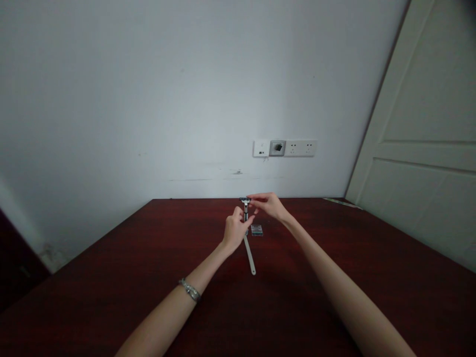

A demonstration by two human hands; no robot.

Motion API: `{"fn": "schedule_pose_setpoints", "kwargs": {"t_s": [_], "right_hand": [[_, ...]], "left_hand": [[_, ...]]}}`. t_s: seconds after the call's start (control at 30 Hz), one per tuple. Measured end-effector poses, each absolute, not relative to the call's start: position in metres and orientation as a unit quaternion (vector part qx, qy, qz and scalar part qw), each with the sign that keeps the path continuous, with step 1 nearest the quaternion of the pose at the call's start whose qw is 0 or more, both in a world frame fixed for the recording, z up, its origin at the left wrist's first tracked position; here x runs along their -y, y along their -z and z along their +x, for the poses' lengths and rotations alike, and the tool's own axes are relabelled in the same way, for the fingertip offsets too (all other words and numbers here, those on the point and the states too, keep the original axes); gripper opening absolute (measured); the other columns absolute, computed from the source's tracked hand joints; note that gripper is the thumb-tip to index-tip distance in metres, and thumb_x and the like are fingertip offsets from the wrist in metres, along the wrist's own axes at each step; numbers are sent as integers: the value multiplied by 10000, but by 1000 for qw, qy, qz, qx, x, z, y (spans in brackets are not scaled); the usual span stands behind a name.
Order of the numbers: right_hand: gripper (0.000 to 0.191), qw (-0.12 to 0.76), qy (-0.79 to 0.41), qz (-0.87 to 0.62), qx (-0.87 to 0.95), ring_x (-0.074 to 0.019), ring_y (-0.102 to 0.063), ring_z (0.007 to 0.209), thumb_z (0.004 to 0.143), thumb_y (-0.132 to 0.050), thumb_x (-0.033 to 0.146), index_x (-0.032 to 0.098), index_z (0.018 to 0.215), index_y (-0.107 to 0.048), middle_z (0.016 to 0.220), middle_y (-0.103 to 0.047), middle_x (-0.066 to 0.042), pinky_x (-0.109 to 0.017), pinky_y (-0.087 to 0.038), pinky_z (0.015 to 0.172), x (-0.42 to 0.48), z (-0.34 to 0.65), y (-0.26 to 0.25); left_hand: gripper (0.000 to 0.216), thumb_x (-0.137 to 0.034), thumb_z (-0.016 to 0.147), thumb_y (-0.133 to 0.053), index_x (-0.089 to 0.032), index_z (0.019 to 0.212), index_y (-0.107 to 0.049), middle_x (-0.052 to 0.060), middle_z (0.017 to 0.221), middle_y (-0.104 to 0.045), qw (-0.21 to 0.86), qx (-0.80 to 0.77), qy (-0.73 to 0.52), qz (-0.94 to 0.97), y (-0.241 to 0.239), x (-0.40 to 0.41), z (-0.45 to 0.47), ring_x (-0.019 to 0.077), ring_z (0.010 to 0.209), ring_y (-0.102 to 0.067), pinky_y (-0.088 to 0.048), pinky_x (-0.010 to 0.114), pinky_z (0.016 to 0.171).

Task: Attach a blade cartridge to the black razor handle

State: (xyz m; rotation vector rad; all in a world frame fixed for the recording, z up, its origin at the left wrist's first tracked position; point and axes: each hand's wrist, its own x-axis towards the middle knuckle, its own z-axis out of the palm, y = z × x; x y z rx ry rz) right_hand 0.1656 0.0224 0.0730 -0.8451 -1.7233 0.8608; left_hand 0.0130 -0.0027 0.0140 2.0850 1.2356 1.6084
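Observation:
Over the far middle of the table, my left hand (235,228) grips the handle of a razor (246,206), which stands upright with its dark head at the top. The fingers of my right hand (271,205) come in from the right and pinch the right end of the razor head. Just right of my left hand, a small see-through blade case (257,230) lies on the table. A long pale handle with a hole in its end (250,258) lies below my left hand; its far end is hidden behind the hand and razor.
The dark red table (111,267) meets a white wall (208,99) at the back. Wall sockets (300,148) sit above its rear edge. At the right stands a pale panelled door (427,129), with a thin strip (342,203) near the table's back right corner.

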Motion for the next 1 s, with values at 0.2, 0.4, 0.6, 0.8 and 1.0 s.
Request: {"fn": "schedule_pose_setpoints", "kwargs": {"t_s": [0.2,0.4,0.6,0.8,1.0], "right_hand": [[327,500,-348,-347,713,-112,-606,476,687,-667,290,119,964,-700,753,-715,-65,-246,-504,511,-22,166,-73],[316,501,-350,-353,709,-105,-602,473,685,-670,279,120,957,-702,752,-716,-58,-234,-501,504,-21,166,-74],[315,503,-348,-348,710,-102,-597,468,679,-677,287,124,947,-705,752,-716,-56,-232,-500,498,-21,166,-73],[323,497,-349,-352,712,-102,-600,469,680,-668,270,115,961,-702,762,-718,-64,-235,-503,514,-21,166,-74],[341,497,-345,-355,713,-107,-605,477,680,-667,276,109,975,-699,771,-718,-72,-239,-505,516,-21,165,-74]], "left_hand": [[278,-369,753,-597,-195,701,-385,-75,501,-470,109,-419,-548,716,-12,0,12,75,426,-420,-257,178,473],[270,-362,756,-592,-195,696,-387,-72,504,-473,103,-420,-547,717,-12,-1,10,77,430,-427,-249,178,470],[268,-359,755,-589,-196,694,-385,-69,514,-489,106,-424,-546,715,-12,-1,10,77,436,-437,-257,177,471],[269,-365,754,-586,-197,694,-385,-66,510,-495,111,-422,-546,715,-11,-2,10,80,439,-442,-259,175,470],[274,-373,759,-582,-195,693,-384,-63,518,-497,111,-425,-542,717,-12,-1,10,80,442,-444,-255,176,470]]}}
